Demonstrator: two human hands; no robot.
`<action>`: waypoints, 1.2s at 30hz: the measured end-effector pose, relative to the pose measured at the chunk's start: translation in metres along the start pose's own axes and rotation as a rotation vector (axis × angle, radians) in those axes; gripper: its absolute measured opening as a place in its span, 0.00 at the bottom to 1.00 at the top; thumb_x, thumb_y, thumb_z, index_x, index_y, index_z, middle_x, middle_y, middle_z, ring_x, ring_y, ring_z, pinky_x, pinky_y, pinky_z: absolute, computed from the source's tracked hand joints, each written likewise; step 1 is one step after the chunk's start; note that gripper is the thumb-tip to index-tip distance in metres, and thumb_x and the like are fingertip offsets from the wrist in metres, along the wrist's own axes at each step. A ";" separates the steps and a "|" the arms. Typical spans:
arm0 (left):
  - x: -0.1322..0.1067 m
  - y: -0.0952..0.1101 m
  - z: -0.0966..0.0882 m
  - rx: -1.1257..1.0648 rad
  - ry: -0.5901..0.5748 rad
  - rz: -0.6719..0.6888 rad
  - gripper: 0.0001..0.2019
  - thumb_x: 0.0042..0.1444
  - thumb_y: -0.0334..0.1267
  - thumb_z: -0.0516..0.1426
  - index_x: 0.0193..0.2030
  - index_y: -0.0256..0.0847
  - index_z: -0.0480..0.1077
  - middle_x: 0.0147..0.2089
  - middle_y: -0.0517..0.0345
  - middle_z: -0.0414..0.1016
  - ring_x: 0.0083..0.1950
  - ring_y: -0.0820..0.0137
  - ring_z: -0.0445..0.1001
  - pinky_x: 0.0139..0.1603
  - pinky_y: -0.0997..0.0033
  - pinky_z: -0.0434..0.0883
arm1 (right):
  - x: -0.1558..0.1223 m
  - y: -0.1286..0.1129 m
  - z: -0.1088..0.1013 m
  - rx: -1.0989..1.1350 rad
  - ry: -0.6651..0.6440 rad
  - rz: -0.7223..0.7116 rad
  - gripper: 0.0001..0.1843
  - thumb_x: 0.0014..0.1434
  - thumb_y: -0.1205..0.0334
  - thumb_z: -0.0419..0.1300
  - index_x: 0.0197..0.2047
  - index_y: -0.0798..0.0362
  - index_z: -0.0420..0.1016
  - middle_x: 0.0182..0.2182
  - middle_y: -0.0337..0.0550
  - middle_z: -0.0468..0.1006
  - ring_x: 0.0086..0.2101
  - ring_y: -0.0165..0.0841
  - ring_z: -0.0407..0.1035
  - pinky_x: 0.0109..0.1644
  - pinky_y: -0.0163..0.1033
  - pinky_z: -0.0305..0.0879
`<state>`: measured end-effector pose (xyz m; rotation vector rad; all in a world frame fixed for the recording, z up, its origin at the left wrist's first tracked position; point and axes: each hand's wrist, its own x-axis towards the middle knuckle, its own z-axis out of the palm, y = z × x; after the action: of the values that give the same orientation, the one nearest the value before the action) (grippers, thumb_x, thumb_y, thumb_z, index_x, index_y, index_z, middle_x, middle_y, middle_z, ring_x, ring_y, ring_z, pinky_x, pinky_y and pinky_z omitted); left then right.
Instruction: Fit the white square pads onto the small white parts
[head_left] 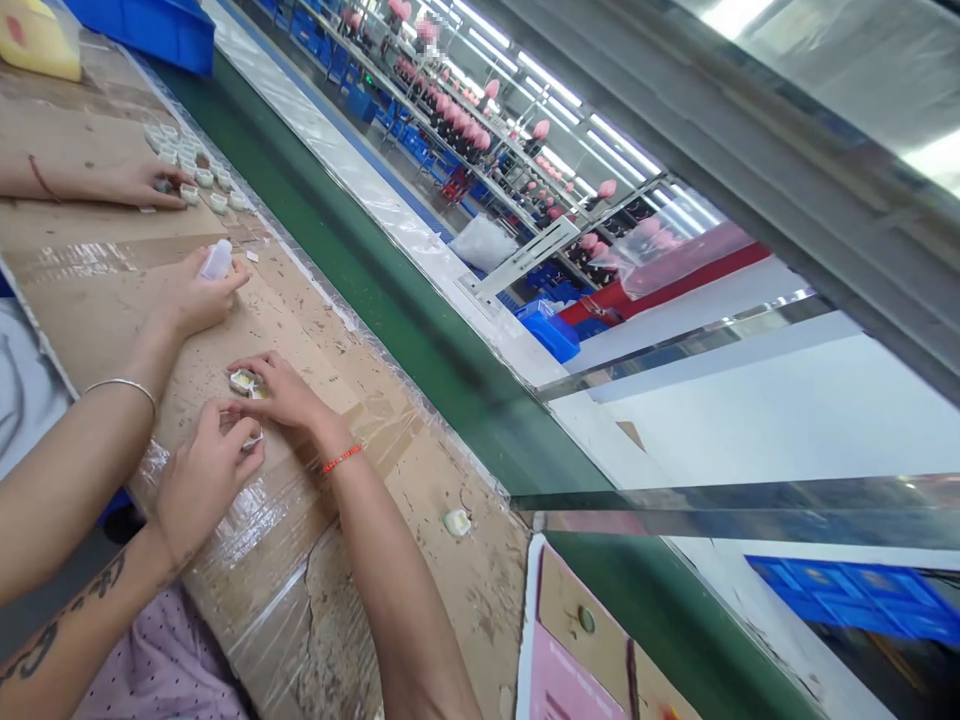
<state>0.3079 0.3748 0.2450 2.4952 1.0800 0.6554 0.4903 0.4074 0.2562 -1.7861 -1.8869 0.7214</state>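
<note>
On the cardboard-covered bench, my right hand, with a red bead bracelet at the wrist, has its fingers closed around small white-rimmed pieces with yellowish insides. Just below it, my left hand pinches another small whitish piece, mostly hidden by the fingers. The two hands nearly touch. A single pale green and white piece lies apart, to the right of my right forearm.
A co-worker beside me holds a small translucent bottle in one hand; their other hand touches a cluster of small white pieces. A green conveyor belt runs along the bench. A blue bin stands at the far end.
</note>
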 end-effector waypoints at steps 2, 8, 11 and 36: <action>-0.008 -0.002 -0.006 -0.012 -0.026 0.014 0.15 0.70 0.41 0.50 0.39 0.40 0.76 0.58 0.45 0.73 0.46 0.60 0.82 0.33 0.70 0.74 | -0.007 -0.001 -0.001 -0.009 -0.004 0.007 0.23 0.65 0.64 0.70 0.61 0.50 0.76 0.52 0.45 0.74 0.54 0.35 0.72 0.65 0.41 0.67; -0.015 -0.009 -0.008 -0.046 -0.080 -0.003 0.19 0.70 0.42 0.49 0.60 0.42 0.73 0.54 0.46 0.74 0.44 0.56 0.80 0.35 0.63 0.74 | -0.071 -0.003 -0.004 -0.033 0.054 0.090 0.19 0.65 0.71 0.64 0.59 0.53 0.75 0.50 0.45 0.75 0.52 0.37 0.72 0.62 0.42 0.69; -0.021 -0.005 -0.011 -0.106 -0.112 0.025 0.20 0.73 0.42 0.47 0.65 0.41 0.68 0.54 0.49 0.73 0.51 0.54 0.79 0.47 0.59 0.75 | -0.136 -0.012 -0.001 -0.052 0.095 0.148 0.18 0.66 0.69 0.63 0.59 0.53 0.75 0.51 0.47 0.75 0.53 0.38 0.72 0.61 0.44 0.70; -0.088 0.065 0.014 -0.204 -0.330 1.049 0.20 0.73 0.29 0.52 0.66 0.48 0.73 0.66 0.67 0.78 0.72 0.61 0.68 0.82 0.60 0.49 | -0.381 -0.070 0.117 -0.099 0.984 0.799 0.09 0.73 0.57 0.60 0.44 0.50 0.80 0.41 0.45 0.81 0.42 0.35 0.77 0.47 0.39 0.77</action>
<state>0.3005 0.2653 0.2405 2.7027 -0.4648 0.5110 0.3877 0.0170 0.2246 -2.3277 -0.5632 -0.0934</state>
